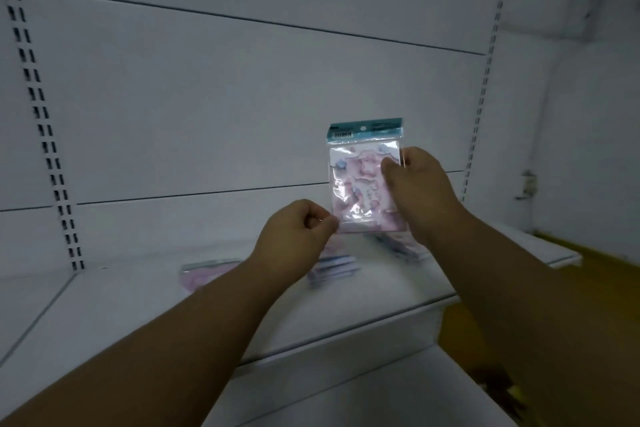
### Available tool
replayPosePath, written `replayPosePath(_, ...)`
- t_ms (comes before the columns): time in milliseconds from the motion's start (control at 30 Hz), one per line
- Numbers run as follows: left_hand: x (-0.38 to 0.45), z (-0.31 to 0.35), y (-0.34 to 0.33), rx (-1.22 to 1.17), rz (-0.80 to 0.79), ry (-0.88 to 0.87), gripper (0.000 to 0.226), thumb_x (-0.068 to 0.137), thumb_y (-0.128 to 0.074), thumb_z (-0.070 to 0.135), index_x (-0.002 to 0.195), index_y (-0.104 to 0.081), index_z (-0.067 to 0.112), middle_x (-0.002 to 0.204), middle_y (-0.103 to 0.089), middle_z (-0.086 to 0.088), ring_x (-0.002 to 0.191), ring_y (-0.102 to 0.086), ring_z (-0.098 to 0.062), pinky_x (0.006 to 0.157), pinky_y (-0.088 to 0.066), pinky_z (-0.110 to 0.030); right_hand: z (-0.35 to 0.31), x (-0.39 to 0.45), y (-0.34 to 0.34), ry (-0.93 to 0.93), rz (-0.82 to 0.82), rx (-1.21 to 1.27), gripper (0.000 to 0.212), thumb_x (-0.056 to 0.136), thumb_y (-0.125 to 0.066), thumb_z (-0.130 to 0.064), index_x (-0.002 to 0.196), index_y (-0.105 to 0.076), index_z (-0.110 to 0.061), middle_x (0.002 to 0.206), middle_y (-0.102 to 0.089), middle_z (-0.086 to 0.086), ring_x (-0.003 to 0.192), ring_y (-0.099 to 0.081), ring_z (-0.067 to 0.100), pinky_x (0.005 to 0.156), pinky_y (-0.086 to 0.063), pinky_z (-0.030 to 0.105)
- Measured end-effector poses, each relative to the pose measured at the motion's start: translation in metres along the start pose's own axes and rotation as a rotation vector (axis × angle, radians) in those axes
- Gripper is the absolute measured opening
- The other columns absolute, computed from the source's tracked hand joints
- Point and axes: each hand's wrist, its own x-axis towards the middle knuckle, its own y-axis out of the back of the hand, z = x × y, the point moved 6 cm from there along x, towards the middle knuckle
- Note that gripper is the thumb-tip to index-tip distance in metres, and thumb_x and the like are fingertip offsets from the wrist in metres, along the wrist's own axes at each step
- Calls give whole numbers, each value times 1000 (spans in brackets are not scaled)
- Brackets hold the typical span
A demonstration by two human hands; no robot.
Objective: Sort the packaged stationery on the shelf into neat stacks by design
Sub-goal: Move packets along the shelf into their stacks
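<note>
I hold one stationery packet (358,180) upright above the white shelf (138,305); it is a clear bag with a teal header and a pink and blue design. My right hand (420,187) grips its right edge, thumb on the front. My left hand (298,236) pinches its lower left corner. On the shelf below lie more packets: a pink one (207,274) to the left, a stack with blue edges (334,269) under my left hand, and another pile (398,243) behind my right wrist, partly hidden.
The shelf's white back panel (242,97) rises behind, with slotted uprights at the left (45,121) and right (483,80). A lower shelf (381,374) juts out beneath. A yellowish floor (606,270) shows at the right.
</note>
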Motion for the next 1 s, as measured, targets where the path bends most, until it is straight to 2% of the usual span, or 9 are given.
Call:
replayPosePath(67, 10, 12, -31, -19, -37, 10, 15, 91, -63, 34, 87, -66, 20, 82, -72, -1, 72, -68, -14, 72, -57, -33, 14, 15, 27, -32, 13, 27, 24, 88, -53, -33, 90, -62, -11, 92, -70, 14, 86, -70, 33, 80, -58, 52)
replayPosePath(300, 49, 38, -115, 179, -8, 72, 21, 89, -63, 38, 82, -65, 18, 77, -65, 2, 75, -63, -18, 73, -54, -34, 89, 82, 70, -198, -73, 132, 18, 88, -61, -16, 82, -61, 1, 96, -69, 30, 88, -70, 46, 72, -56, 64)
replayPosePath(400, 63, 35, -145, 173, -42, 196, 27, 88, -64, 35, 85, -70, 9, 82, -71, -9, 79, -68, -25, 77, -57, -40, 126, 108, 62, -312, -214, 186, 13, 91, -61, -8, 81, -63, 0, 89, -70, 26, 75, -72, 38, 73, -59, 52)
replayPosePath(500, 73, 25, -166, 183, -59, 316, 30, 87, -64, 32, 88, -71, 3, 87, -72, -14, 83, -70, -29, 73, -57, -36, 157, 128, 47, -372, -326, 160, 8, 91, -64, -8, 88, -65, -1, 82, -70, 18, 62, -68, 26, 53, -57, 30)
replayPosePath(600, 77, 13, -176, 292, -43, 401, 29, 87, -66, 33, 88, -71, 4, 87, -73, -13, 82, -69, -27, 72, -57, -35, 178, 145, 32, -286, -404, -69, 17, 87, -69, -17, 85, -64, -1, 79, -69, 17, 58, -63, 25, 50, -49, 27)
replayPosePath(700, 78, 5, -184, 392, -62, 439, 28, 86, -66, 35, 89, -71, 8, 87, -74, -9, 80, -69, -24, 74, -57, -33, 188, 151, 19, -153, -528, -366, 25, 87, -68, -25, 76, -56, -6, 64, -58, 7, 48, -52, 17, 40, -39, 22)
replayPosePath(767, 78, 4, -188, 483, -81, 442, 29, 86, -65, 37, 93, -71, 10, 90, -73, -7, 83, -68, -22, 75, -56, -31, 193, 153, 11, -79, -592, -514, 25, 88, -67, -29, 84, -55, -7, 63, -54, 4, 48, -50, 15, 39, -36, 22)
replayPosePath(900, 80, 6, -193, 633, -132, 432, 34, 89, -59, 41, 105, -68, 12, 97, -69, -5, 79, -61, -21, 67, -49, -25, 198, 151, 0, 48, -660, -713, 34, 86, -66, -35, 104, -61, -7, 91, -68, 9, 65, -58, 20, 45, -39, 22)
replayPosePath(1000, 83, 9, -193, 674, -136, 404, 32, 89, -59, 41, 104, -68, 13, 95, -67, -5, 76, -57, -20, 61, -42, -23, 194, 150, -1, 139, -593, -773, 29, 84, -66, -34, 102, -61, -12, 104, -70, 8, 75, -57, 21, 58, -45, 24)
